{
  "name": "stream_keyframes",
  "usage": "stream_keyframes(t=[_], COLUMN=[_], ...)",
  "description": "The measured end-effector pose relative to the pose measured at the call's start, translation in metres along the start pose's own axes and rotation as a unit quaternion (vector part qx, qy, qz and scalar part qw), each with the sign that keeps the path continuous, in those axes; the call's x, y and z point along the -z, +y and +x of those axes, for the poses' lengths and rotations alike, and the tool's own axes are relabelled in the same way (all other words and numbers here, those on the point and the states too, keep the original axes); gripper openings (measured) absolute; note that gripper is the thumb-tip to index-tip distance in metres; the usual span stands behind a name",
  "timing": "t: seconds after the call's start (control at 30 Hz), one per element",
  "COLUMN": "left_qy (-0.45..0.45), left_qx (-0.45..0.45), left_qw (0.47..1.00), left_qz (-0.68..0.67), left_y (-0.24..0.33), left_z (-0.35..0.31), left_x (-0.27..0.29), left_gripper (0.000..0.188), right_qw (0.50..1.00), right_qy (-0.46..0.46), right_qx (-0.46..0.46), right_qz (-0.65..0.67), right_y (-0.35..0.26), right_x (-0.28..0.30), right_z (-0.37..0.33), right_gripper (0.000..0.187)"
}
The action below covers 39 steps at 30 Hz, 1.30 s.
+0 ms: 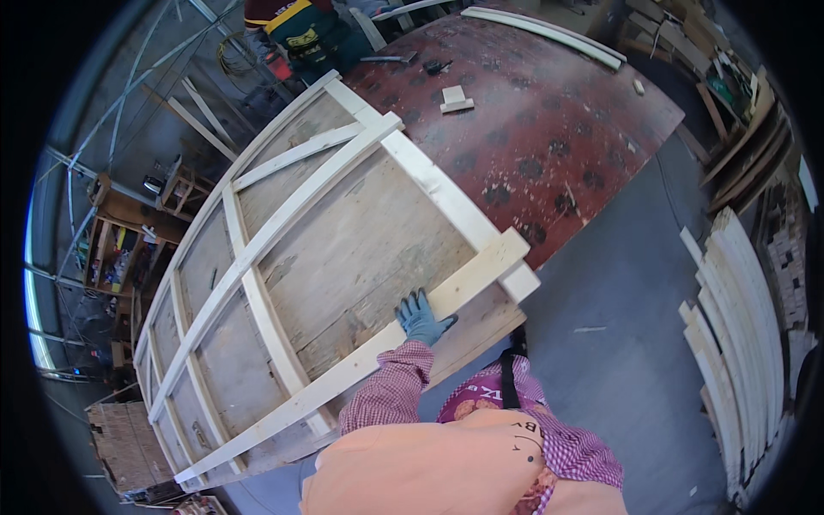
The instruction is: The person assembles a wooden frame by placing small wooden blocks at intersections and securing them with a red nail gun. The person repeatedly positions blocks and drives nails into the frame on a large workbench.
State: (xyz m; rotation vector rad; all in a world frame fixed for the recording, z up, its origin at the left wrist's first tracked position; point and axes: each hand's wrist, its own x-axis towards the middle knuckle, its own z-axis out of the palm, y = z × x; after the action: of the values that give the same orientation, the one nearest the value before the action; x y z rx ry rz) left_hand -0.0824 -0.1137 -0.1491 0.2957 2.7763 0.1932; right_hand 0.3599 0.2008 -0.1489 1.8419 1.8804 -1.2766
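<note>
My left hand (419, 318), in a blue-grey work glove, lies flat with fingers spread on the near long plank (343, 360) of a pale timber frame. Nothing is gripped in it. That plank runs along the frame's near side, its right end lying over the end of a cross plank (451, 197). A long middle rail (283, 223) and several crosspieces (273, 322) make up the rest of the frame, which rests on worn plywood (365, 245). My right hand is out of sight; only its checkered sleeve (588, 451) shows beside my peach-coloured apron (421, 472).
Beyond the frame is a dark red, stained panel (532, 129) with a hammer (390, 58) and small wood offcuts (457, 99). A co-worker (300, 39) stands at its far left. Stacked pale boards (734, 326) lie right, across the grey floor (609, 343). Cluttered shelving (120, 245) stands left.
</note>
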Motion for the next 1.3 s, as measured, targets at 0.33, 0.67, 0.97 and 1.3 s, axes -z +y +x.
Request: stream_keyframes(t=[0.33, 0.67, 0.97, 1.3], left_qy=[-0.061, 0.037, 0.159, 0.153], left_qx=[0.042, 0.028, 0.22, 0.361], left_qw=[0.997, 0.997, 0.948, 0.901], left_qz=[0.019, -0.066, -0.169, -0.187], left_y=[0.02, 0.052, 0.202, 0.243], left_z=[0.008, 0.027, 0.024, 0.015], left_x=[0.004, -0.002, 0.002, -0.001], left_gripper=[0.117, 0.115, 0.097, 0.092], right_qw=[0.998, 0.96, 0.775, 0.849], right_qy=[0.012, 0.018, -0.009, -0.308], right_qx=[0.015, 0.213, 0.598, 0.38], right_qz=[-0.063, -0.182, -0.201, -0.199], right_y=[-0.129, -0.263, -0.546, -0.701], right_x=[0.083, 0.158, 0.09, -0.015], right_z=[0.065, 0.168, 0.307, 0.279], right_gripper=[0.022, 0.022, 0.032, 0.012])
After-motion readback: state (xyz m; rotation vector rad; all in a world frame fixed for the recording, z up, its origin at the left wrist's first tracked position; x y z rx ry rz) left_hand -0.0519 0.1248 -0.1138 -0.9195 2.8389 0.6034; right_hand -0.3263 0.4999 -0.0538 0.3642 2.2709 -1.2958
